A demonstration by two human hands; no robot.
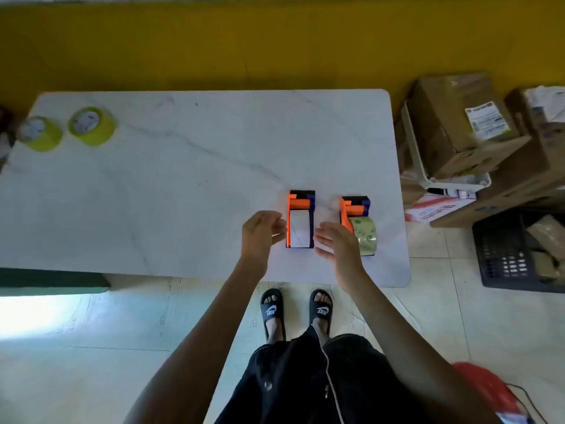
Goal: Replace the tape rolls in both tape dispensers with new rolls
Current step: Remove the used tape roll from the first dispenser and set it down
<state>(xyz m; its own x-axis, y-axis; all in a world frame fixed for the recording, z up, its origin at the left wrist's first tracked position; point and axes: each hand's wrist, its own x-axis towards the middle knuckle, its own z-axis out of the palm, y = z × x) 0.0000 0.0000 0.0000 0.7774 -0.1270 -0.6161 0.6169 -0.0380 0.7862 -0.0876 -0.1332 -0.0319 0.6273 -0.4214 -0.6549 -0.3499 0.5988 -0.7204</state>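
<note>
The left dispenser (pixel 300 220) is sitting empty near the front edge of the table (pixel 189 179), flanked by the left hand (pixel 260 232) and right hand (pixel 336 240), both spread and grasping nothing. The right dispenser (pixel 356 221) is carrying a tape roll (pixel 364 235). Risk: the right hand is crowding that roll and may knock it. Two yellow rolls (pixel 91 125) are lying well apart, far left, demanding a long reach.

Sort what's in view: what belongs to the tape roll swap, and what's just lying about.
Job:
- left dispenser, no roll in it
- right dispenser, clear roll in it
- two yellow-green rolls

Lying about:
- cardboard boxes
- black crate
- red object on the floor
</note>
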